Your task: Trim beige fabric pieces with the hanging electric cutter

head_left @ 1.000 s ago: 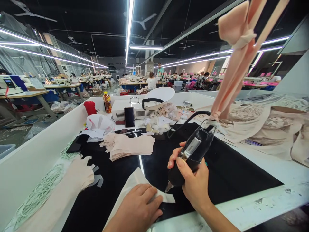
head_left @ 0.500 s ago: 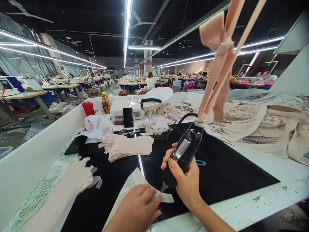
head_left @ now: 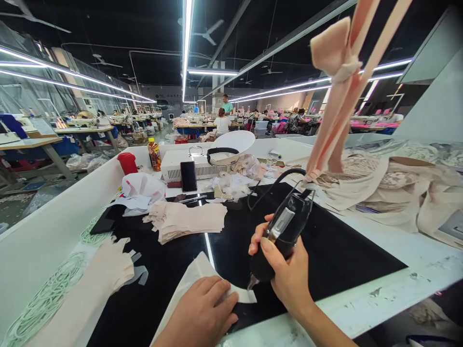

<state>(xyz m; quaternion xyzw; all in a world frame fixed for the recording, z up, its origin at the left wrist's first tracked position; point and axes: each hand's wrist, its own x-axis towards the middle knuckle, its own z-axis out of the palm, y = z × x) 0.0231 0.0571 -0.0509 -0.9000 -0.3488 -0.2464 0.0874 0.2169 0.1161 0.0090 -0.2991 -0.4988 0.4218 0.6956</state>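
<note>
My left hand [head_left: 208,308] lies flat, fingers stretched out, on a cream fabric piece [head_left: 195,272] with a curved edge. A narrow end of that piece sticks out to the right of the fingers. My right hand [head_left: 287,270] is wrapped round a black handheld power tool [head_left: 289,217] with a metal lever on its side. The tool is tilted, and its thin metal tip meets the fabric's narrow end. Peach fabric strips [head_left: 336,106], knotted together, run up from the tool's top. A black cord loops beside it.
On the black mat [head_left: 347,250] lies a stack of beige fabric pieces [head_left: 190,219]. A phone [head_left: 188,176] leans on a white metal box [head_left: 173,161]. Left are beige cloth [head_left: 97,274] and green cord coils [head_left: 50,294]; heaped fabric [head_left: 383,185] fills the right.
The tool in my right hand has moved right, its tip now closer to the end of the fabric piece. My left hand stays on the fabric. A teal item behind my right hand is now hidden.
</note>
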